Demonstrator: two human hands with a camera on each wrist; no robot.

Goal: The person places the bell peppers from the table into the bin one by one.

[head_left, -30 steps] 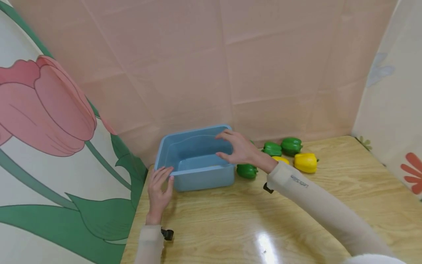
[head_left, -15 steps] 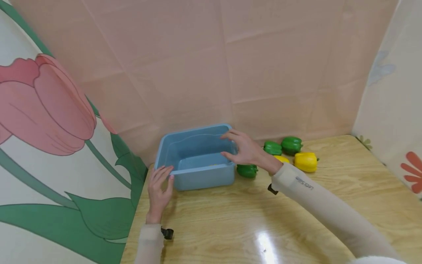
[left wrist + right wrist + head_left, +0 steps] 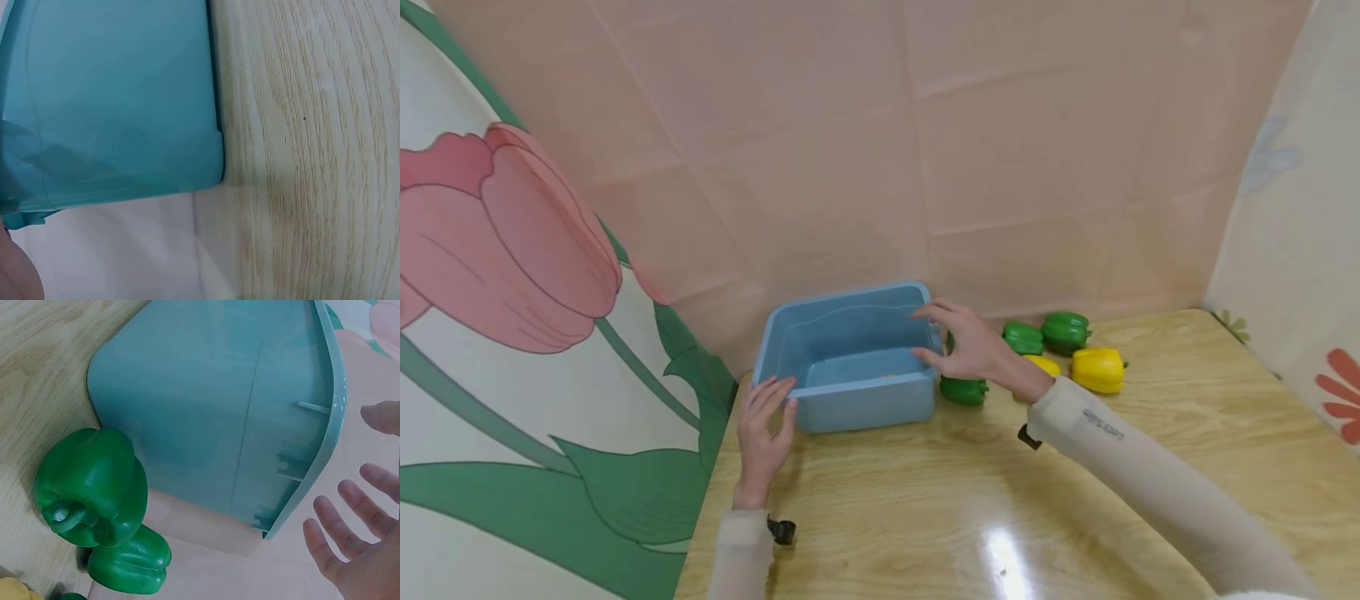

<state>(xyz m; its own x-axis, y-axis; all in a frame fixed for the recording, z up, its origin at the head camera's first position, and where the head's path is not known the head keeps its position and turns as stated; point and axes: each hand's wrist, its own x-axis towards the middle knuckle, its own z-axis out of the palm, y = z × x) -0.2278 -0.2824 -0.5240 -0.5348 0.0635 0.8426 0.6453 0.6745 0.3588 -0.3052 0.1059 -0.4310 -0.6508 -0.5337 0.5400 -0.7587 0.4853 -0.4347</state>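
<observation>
A blue plastic tub (image 3: 861, 407) stands toward the table's left side, against the pink backdrop. At its near left corner my left hand (image 3: 762, 433) holds the rim, fingertips over the edge and thumb outside. My right hand (image 3: 970, 346) hovers by the right rim, thumb and fingers spread with nothing between them. A green bell pepper (image 3: 964, 392) lies right beside the tub, below this hand; another green pepper (image 3: 131, 559) shows behind it in the right wrist view. Inside the tub, a small yellow-orange spot (image 3: 889, 376) peeks over the near wall, its kind unclear.
Farther right lie two green bell peppers, one (image 3: 1023, 337) beside the other (image 3: 1066, 332). A yellow pepper (image 3: 1098, 370) sits in front of them, and a second yellow one (image 3: 1042, 365) is partly hidden by the right arm. The backdrop (image 3: 1037, 167) rises behind the table (image 3: 910, 517).
My right hand has drawn back to the right, from over the tub's opening to its right rim, fingers spread throughout. My left hand and the tub stay in place.
</observation>
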